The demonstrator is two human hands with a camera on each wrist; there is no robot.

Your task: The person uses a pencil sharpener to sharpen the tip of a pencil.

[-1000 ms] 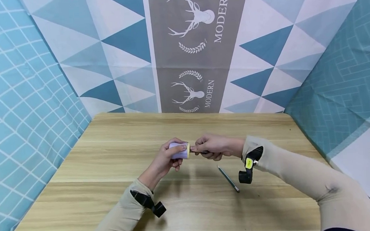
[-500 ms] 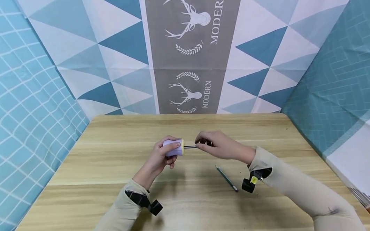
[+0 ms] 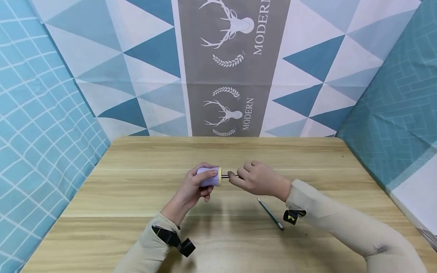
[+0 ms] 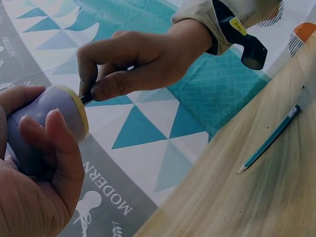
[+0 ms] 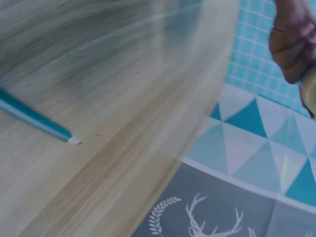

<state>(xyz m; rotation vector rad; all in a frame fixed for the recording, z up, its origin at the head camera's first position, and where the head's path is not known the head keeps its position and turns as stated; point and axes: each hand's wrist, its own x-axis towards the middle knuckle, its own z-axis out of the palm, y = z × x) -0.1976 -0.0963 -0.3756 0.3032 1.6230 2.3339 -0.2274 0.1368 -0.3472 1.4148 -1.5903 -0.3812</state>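
Note:
In the head view, my left hand (image 3: pixel 187 191) grips a lavender barrel-shaped pencil sharpener (image 3: pixel 214 181) with a yellow rim, thumb along its side. A thin dark pencil (image 3: pixel 225 176) sticks out of the rimmed end, pointing right. My right hand (image 3: pixel 260 179) pinches that pencil's outer end with thumb and fingers; its inner tip is hidden inside the sharpener. The left wrist view shows the left fingers curled round the lavender body and the right hand's pinch close to the yellow rim. In the right wrist view, only the sharpener's rim (image 5: pixel 310 94) and part of the left hand appear.
A green pencil (image 3: pixel 271 214) lies on the wooden table (image 3: pixel 114 191) below the right hand. Patterned cloth (image 3: pixel 222 70) hangs behind the table, with blue grid cloth (image 3: pixel 25 122) at the left. Both wrists wear small black cameras.
My right hand released or loosened its grasp, then turned over at the wrist, knuckles now upward, and pinches the pencil again. The left hand keeps holding the sharpener in nearly the same place.

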